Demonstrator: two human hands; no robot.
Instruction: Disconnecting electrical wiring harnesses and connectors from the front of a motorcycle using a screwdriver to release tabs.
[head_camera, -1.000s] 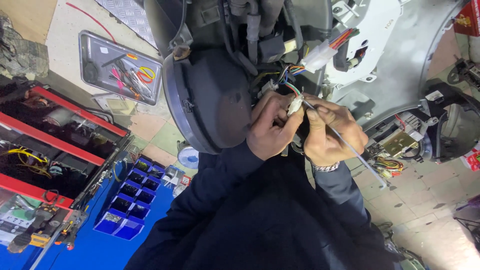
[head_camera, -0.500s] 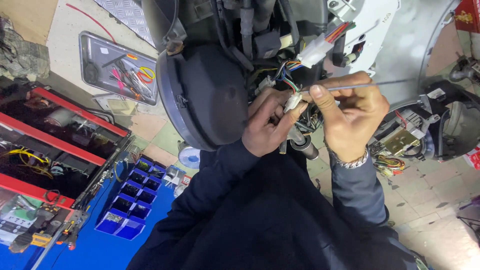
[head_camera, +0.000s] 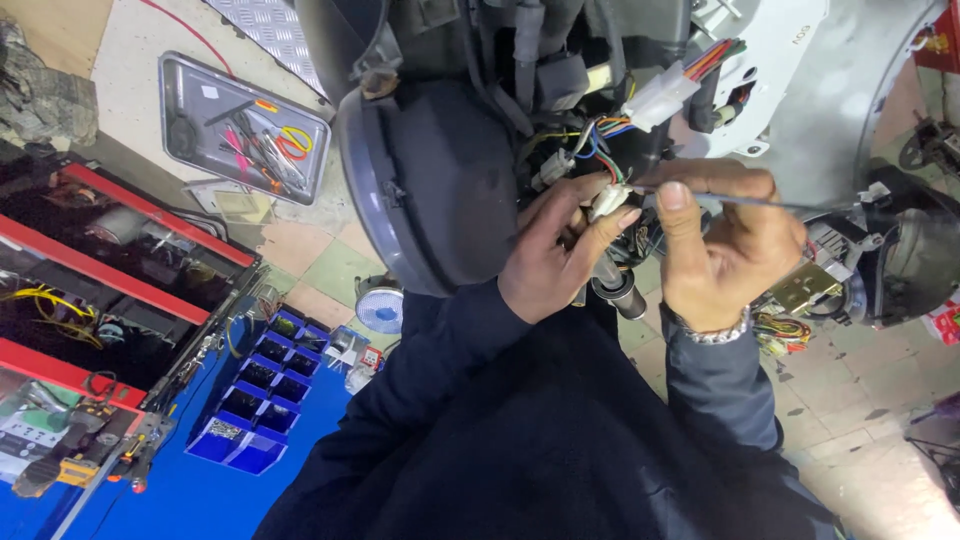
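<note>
My left hand (head_camera: 555, 255) pinches a small white wire connector (head_camera: 607, 200) that hangs on coloured wires behind a round grey headlamp housing (head_camera: 430, 180). My right hand (head_camera: 725, 245) is beside it, fingers closed on a thin metal probe (head_camera: 745, 200) that lies almost level, its tip at the connector. A larger white connector (head_camera: 660, 97) with multicoloured wires sits just above. A black cylindrical part (head_camera: 618, 288) shows below the two hands. A metal bracelet circles my right wrist.
A metal tray of hand tools (head_camera: 240, 125) lies on the tiled floor at upper left. A red tool chest (head_camera: 110, 270) with open drawers stands at left, blue parts bins (head_camera: 260, 395) below it. A white body panel (head_camera: 800, 100) and wiring fill the right.
My right hand has turned from pointing the probe down and right to holding it nearly level at the connector. The view has drawn closer to the headlamp.
</note>
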